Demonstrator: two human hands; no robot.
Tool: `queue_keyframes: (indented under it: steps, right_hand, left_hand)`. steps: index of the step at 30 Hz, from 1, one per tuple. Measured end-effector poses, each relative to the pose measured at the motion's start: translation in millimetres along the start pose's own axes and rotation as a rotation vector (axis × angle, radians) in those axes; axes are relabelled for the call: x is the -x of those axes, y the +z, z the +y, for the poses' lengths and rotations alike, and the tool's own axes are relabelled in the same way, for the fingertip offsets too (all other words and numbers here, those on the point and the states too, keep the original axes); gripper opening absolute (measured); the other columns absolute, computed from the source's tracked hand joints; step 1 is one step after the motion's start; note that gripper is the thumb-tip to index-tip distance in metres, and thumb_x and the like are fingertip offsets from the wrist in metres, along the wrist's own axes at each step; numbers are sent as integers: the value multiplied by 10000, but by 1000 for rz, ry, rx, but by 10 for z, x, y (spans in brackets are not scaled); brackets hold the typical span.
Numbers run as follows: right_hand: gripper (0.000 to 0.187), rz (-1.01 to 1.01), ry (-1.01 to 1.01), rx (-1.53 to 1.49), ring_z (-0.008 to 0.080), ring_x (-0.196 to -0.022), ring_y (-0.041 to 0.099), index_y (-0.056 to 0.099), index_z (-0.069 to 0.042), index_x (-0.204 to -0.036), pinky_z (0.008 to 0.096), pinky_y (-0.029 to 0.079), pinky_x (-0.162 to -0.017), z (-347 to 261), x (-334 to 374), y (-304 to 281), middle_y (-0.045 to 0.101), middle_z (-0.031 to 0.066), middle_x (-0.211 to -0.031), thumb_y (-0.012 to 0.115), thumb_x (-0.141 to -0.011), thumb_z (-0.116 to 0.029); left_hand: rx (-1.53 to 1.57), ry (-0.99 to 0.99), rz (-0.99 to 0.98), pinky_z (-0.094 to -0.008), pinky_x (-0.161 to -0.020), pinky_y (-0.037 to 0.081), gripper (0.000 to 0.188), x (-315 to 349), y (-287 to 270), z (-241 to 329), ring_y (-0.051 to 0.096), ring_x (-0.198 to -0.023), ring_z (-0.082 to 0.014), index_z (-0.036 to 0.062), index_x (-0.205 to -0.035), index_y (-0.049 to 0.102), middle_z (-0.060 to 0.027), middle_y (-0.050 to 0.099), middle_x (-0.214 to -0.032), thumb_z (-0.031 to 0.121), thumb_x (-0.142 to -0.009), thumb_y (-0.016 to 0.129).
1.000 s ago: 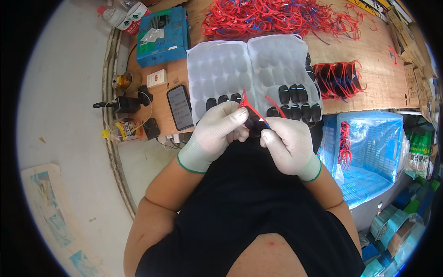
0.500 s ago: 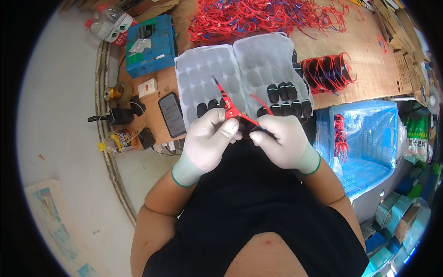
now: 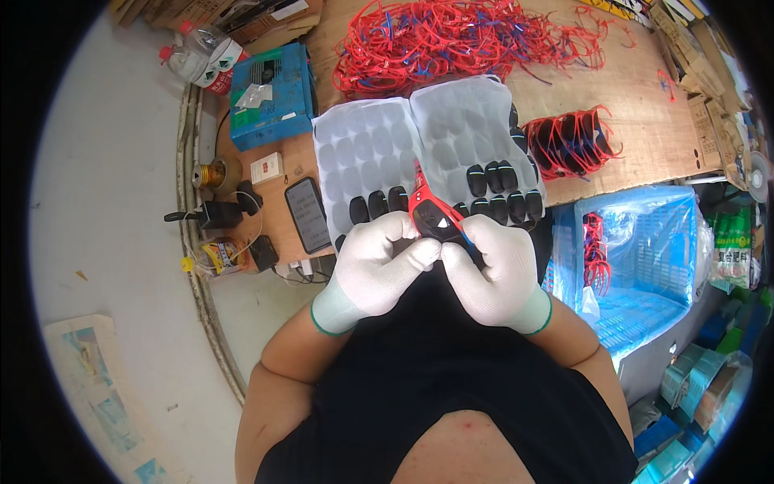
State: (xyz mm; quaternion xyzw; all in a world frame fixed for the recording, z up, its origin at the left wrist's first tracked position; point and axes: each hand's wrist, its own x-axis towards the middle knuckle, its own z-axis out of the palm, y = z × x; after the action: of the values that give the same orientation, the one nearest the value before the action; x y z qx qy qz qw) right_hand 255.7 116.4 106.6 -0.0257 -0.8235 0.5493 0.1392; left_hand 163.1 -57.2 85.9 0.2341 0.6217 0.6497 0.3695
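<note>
A pair of red sunglasses (image 3: pixel 434 214) is held between my two gloved hands, with a dark lens facing up. My left hand (image 3: pixel 377 264), in a white glove, pinches its left side. My right hand (image 3: pixel 496 270), gloved the same way, grips the opposite side, where a bit of blue shows. The thumbs meet at the near edge of the lens; fingers underneath are hidden. Just beyond lie black oval lenses (image 3: pixel 492 179) in rows, and a white translucent sheet (image 3: pixel 367 145) covers more of them.
A big pile of red frames (image 3: pixel 451 44) lies at the back. Lined-up red glasses (image 3: pixel 568 141) stand at right, above a plastic-lined blue basket (image 3: pixel 645 315). On the left are a phone (image 3: pixel 307 214), a blue box (image 3: pixel 270 97), plastic bottles (image 3: pixel 197 60) and a charger (image 3: pixel 219 214).
The sunglasses have turned from edge-on to showing a dark lens face up. My hands have come closer together, thumbs now meeting at the lens. The whole view has shifted slightly.
</note>
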Motion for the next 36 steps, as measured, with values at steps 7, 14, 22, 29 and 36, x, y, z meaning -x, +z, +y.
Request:
queue_keyframes:
  steps: [7,14,22,29,36]
  right_hand:
    - [97,-72,376,-563,130,-569,611,608,18,-876,285,465,-540,175,39,-12,627,80,-670,575,-930,-56]
    - [130,21,355,-402,135,-566,597,609,13,-839,298,463,-540,253,5,-30,625,110,-668,629,-906,-96]
    - [217,142,-16,-89,288,-459,557,515,-25,-731,376,420,-453,432,60,-142,510,117,-558,696,-836,-80]
    - [245,114,-68,-63,301,-457,547,497,-47,-716,385,422,-443,541,-62,-417,499,96,-555,704,-831,-111]
    - [214,131,-126,41,303,-429,501,506,-55,-674,394,382,-429,582,-171,-498,474,84,-525,705,-751,-59]
  left_hand:
    - [42,-149,65,-252,-758,511,150,-68,61,164,612,-817,-91,-8,-986,657,-42,694,-888,131,-1012,606]
    - [5,-156,91,-257,-741,528,150,-273,145,162,641,-782,-101,-22,-972,657,-61,695,-870,115,-1007,605]
    - [61,-122,5,-263,-734,534,188,-364,230,75,655,-775,-128,-41,-974,660,-83,694,-857,135,-1013,605]
    - [160,-168,39,-287,-764,560,184,-614,313,210,671,-843,-151,-52,-1013,643,-114,692,-976,130,-1007,610]
    - [53,-96,-76,-290,-780,557,222,-764,270,134,672,-850,-157,-40,-991,646,-91,673,-956,181,-1000,624]
